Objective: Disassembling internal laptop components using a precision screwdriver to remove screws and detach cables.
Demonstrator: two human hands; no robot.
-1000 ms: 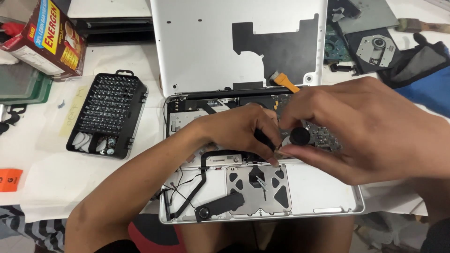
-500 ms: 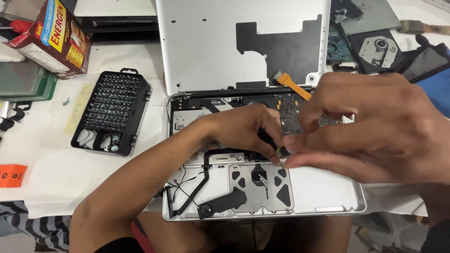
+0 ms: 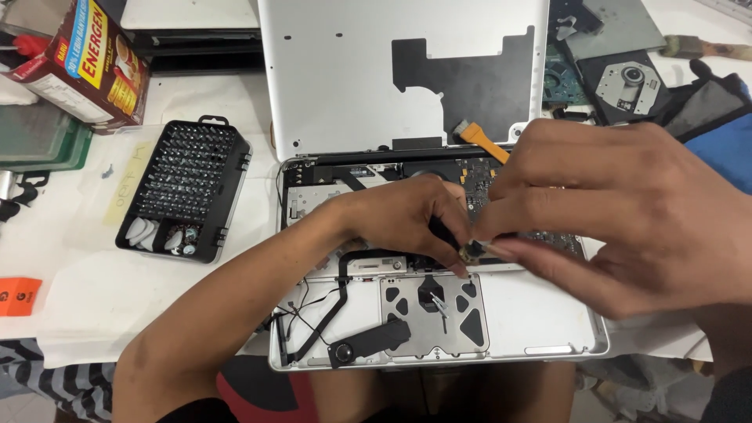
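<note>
Both hands meet over the middle of an opened laptop (image 3: 548, 329) lying bottom-up on the bench (image 3: 94, 305). The left hand (image 3: 399, 215) comes in from the lower left, fingers curled together, pinching a dark slim tool (image 3: 442, 233) whose long axis slants down to the right, its tip toward the small part (image 3: 472, 251) between the two hands. The right hand (image 3: 619, 211) reaches from the right, its fingertips (image 3: 509, 249) pressed together on that part; how the part itself points is too small to tell.

Just below the hands lies the trackpad plate (image 3: 435, 313), and a black speaker (image 3: 368, 343) sits below the left wrist. Above the hands the lid (image 3: 352, 78) stands up, walling off that side, with an orange flex cable (image 3: 482, 141) just above the right knuckles. Left of the left forearm, well apart, is a black bit case (image 3: 188, 188); farther up-left, a red box (image 3: 86, 63). Up-right of the right hand lies an optical drive (image 3: 627, 82). Open bench lies left of the forearm, below the bit case.
</note>
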